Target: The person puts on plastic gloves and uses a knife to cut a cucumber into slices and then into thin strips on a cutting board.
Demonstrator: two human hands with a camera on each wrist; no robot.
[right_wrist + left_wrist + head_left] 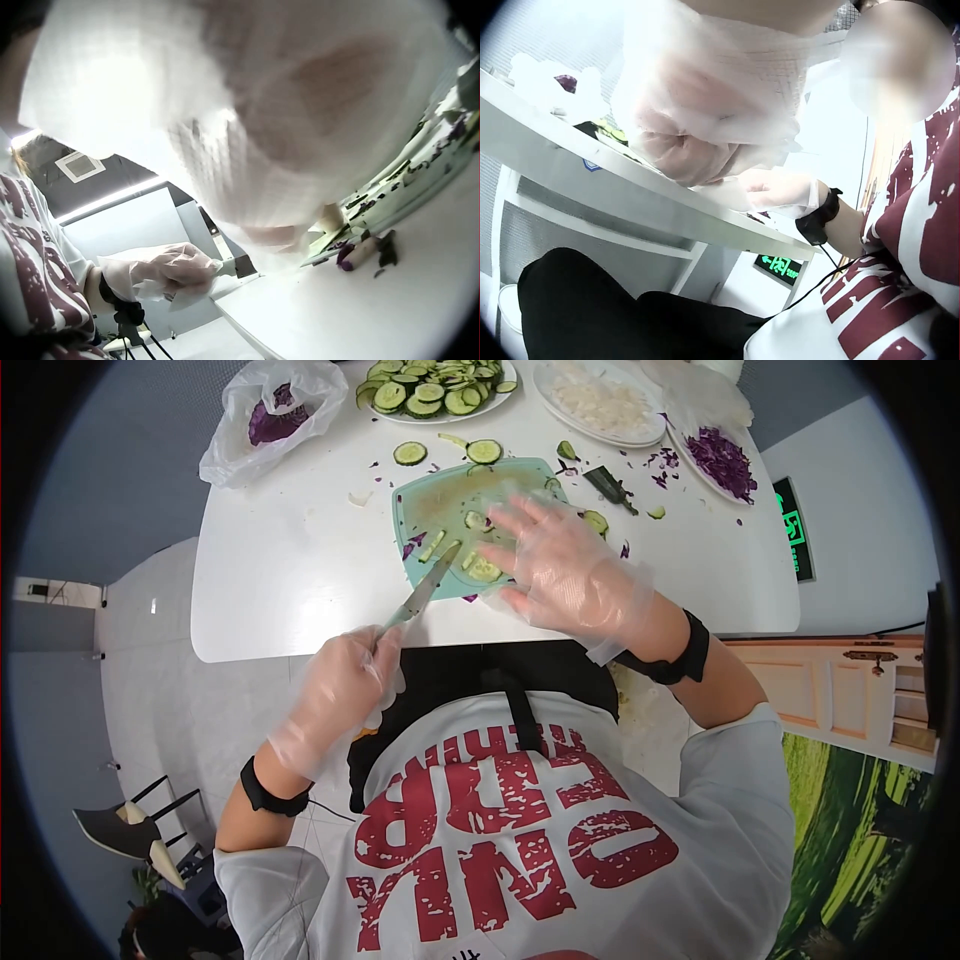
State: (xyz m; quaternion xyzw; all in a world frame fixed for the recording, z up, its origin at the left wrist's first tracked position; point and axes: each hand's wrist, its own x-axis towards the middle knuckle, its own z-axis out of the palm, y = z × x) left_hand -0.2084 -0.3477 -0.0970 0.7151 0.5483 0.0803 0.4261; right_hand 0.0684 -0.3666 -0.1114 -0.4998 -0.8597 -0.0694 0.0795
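Observation:
In a clear plastic glove, my left hand (340, 685) grips the handle of a knife (425, 592), its blade tip over the left part of a green cutting board (425, 508). My gloved right hand (575, 575) is over the board's right side, fingers spread and fairly straight; whether they touch the board cannot be told. Cucumber slices (484, 568) and purple cabbage bits (412, 546) lie on the board near the fingers. The left wrist view shows the left hand (697, 127) with curled fingers. In the right wrist view the glove hides most of the right hand (300, 120).
Along the table's (290, 590) far side are a bag (225, 455) with purple cabbage, a plate of cucumber slices (425, 392), a plate of pale pieces (600, 405) and shredded cabbage (722, 463). A dark green cucumber end (608, 488) and loose slices (409, 453) lie around the board.

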